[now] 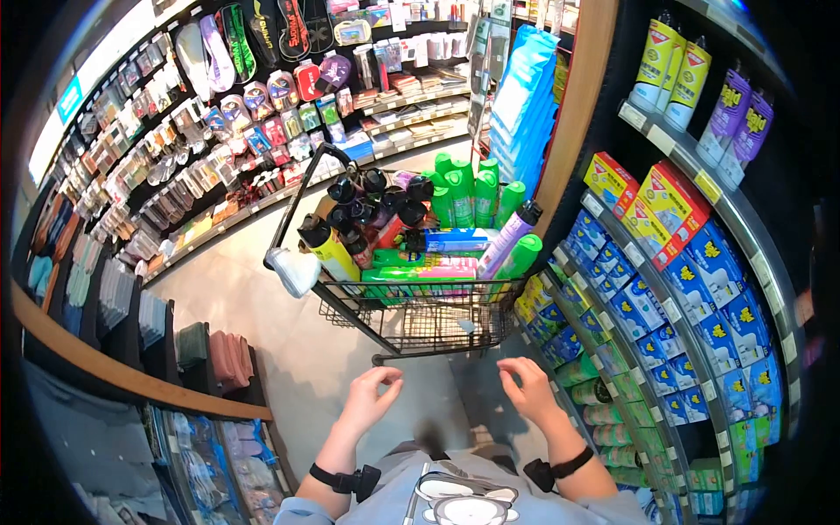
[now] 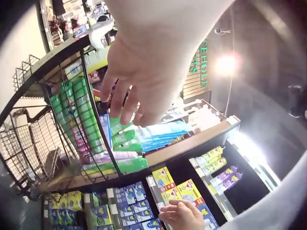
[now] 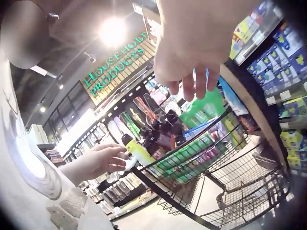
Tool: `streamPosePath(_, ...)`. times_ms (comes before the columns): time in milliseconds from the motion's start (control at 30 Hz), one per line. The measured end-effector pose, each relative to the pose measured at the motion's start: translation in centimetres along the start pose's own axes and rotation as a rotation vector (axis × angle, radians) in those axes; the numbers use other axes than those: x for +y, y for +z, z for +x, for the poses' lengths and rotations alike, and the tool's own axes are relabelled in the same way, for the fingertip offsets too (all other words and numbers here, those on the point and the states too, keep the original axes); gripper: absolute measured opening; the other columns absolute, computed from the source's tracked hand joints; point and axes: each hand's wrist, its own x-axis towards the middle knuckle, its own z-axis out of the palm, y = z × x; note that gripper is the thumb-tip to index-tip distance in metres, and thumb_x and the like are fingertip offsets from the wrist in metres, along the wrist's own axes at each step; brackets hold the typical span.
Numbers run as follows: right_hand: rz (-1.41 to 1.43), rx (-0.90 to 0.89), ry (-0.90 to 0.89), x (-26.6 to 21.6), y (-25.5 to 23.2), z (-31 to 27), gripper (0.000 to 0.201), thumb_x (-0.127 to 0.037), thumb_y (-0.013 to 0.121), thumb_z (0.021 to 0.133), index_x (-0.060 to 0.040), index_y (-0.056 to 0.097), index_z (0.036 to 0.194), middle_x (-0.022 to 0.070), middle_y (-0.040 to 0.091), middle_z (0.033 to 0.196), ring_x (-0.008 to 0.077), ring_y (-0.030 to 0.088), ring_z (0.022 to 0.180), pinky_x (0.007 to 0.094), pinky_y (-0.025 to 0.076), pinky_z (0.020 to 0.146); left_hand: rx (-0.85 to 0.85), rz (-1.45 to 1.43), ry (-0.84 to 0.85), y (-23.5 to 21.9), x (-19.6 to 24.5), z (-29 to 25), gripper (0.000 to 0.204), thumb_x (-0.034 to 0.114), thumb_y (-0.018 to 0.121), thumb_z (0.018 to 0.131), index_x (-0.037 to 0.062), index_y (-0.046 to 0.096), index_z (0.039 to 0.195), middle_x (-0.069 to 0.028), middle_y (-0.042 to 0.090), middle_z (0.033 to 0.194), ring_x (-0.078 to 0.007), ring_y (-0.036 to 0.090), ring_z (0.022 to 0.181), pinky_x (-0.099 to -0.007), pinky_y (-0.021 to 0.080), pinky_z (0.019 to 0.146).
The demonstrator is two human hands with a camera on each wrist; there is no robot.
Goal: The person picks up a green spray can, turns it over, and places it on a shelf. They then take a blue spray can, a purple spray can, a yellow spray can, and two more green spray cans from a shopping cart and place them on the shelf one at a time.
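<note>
My left hand (image 1: 372, 398) and right hand (image 1: 529, 392) are half-open, fingers loosely bent, holding nothing. The wire cart (image 1: 418, 319) stands just ahead of them, its long axis running left to right, handle (image 1: 293, 199) at my left. A purple can (image 1: 510, 241) tilts inside, dark cap pointing away and rightward.
</note>
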Motion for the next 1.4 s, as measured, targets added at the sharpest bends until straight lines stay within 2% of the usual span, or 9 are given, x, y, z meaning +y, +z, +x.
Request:
streamPosePath(133, -0.074, -0.069, -0.047, 0.6, 3.6, 6.2, 0.025, -0.011, 0.064, 0.087, -0.0036, 0.062, 0.111, 0.0126, 0.065, 0.098, 0.0312, 0.062, 0.092, 0.0399, 0.049, 0.083, -0.040, -0.028, -0.104, -2.1, -3.1, 1.6, 0.020, 0.013, 0.070, 0.086, 0.0036, 0.069, 0.103, -0.0123, 0.070, 0.094, -0.0220, 0.069, 0.084, -0.0335, 0.055, 0.073)
streamPosePath(333, -0.250, -0.118, -0.121, 5.7, 8.2, 18.0, 0.055, -0.008, 0.067, 0.081, 0.0004, 0.046, 0.131, 0.0219, 0.054, 0.125, 0.0403, 0.051, 0.117, 0.0458, 0.042, 0.101, 0.004, -0.048, -0.170, -3.4, -4.6, 4.2, 0.024, 0.013, 0.072, 0.085, 0.0039, 0.069, 0.107, -0.0129, 0.070, 0.098, -0.0229, 0.068, 0.087, -0.0337, 0.054, 0.075)
streamPosePath(533, -0.496, -0.200, -0.125, 11.9, 15.3, 29.4, 0.076, -0.005, 0.072, 0.073, -0.0029, 0.037, 0.141, 0.0184, 0.042, 0.144, 0.0362, 0.040, 0.135, 0.0500, 0.036, 0.108, 0.104, 0.008, -0.298, -5.3, -4.5, 6.1, 0.029, 0.011, 0.073, 0.083, 0.0036, 0.068, 0.110, -0.0126, 0.070, 0.101, -0.0219, 0.068, 0.088, -0.0338, 0.054, 0.079)
streamPosePath(633, -0.629, -0.338, -0.049, 13.3, 17.4, 33.4, 0.079, -0.006, 0.070, 0.074, -0.0039, 0.033, 0.145, 0.0162, 0.044, 0.141, 0.0353, 0.039, 0.136, 0.0544, 0.033, 0.109, 0.145, 0.027, -0.374, -5.7, -4.8, 7.4, 0.030, 0.010, 0.074, 0.083, 0.0035, 0.067, 0.111, -0.0126, 0.071, 0.101, -0.0216, 0.068, 0.088, -0.0339, 0.054, 0.080)
streamPosePath(800, -0.833, -0.345, -0.125, 16.4, 19.4, 35.4, 0.051, -0.013, 0.061, 0.082, -0.0055, 0.048, 0.131, 0.0147, 0.049, 0.128, 0.0321, 0.047, 0.122, 0.0556, 0.032, 0.108, 0.131, 0.082, -0.408, -5.1, -4.5, 10.5, 0.030, 0.009, 0.073, 0.083, 0.0033, 0.067, 0.111, -0.0128, 0.071, 0.102, -0.0215, 0.069, 0.089, -0.0339, 0.054, 0.080)
streamPosePath(867, -0.821, -0.239, -0.221, 17.2, 19.2, 35.2, 0.048, -0.011, 0.066, 0.076, -0.0067, 0.053, 0.122, 0.0146, 0.052, 0.121, 0.0316, 0.050, 0.114, 0.0551, 0.032, 0.108, 0.126, 0.056, -0.421, -4.6, -4.0, 11.9, 0.029, 0.009, 0.073, 0.083, 0.0037, 0.067, 0.112, -0.0128, 0.071, 0.103, -0.0214, 0.069, 0.089, -0.0341, 0.054, 0.080)
streamPosePath(967, -0.682, -0.356, -0.202, 14.9, 16.6, 34.9, 0.062, -0.006, 0.074, 0.063, -0.0064, 0.052, 0.121, 0.0149, 0.055, 0.120, 0.0339, 0.051, 0.114, 0.0545, 0.031, 0.108, 0.105, 0.047, -0.373, -4.1, -4.0, 13.7, 0.029, 0.010, 0.073, 0.084, 0.0046, 0.067, 0.112, -0.0126, 0.071, 0.103, -0.0216, 0.068, 0.090, -0.0341, 0.054, 0.077)
streamPosePath(1233, -0.375, -0.282, -0.250, 12.3, 12.2, 33.5, 0.082, -0.005, 0.082, 0.054, -0.0050, 0.047, 0.128, 0.0138, 0.052, 0.129, 0.0335, 0.047, 0.126, 0.0515, 0.034, 0.107, 0.005, 0.042, -0.338, -3.1, -4.0, 16.8, 0.031, 0.008, 0.071, 0.084, 0.0024, 0.066, 0.114, -0.0128, 0.071, 0.103, -0.0220, 0.070, 0.090, -0.0337, 0.053, 0.083)
streamPosePath(1400, -0.206, -0.196, -0.284, 10.8, 11.0, 32.7, 0.080, -0.003, 0.080, 0.056, -0.0037, 0.046, 0.129, 0.0161, 0.051, 0.129, 0.0375, 0.046, 0.126, 0.0476, 0.038, 0.105, -0.015, 0.025, -0.297, -3.0, -4.5, 17.3, 0.031, 0.008, 0.071, 0.084, 0.0023, 0.066, 0.114, -0.0121, 0.071, 0.102, -0.0212, 0.070, 0.091, -0.0333, 0.053, 0.083)
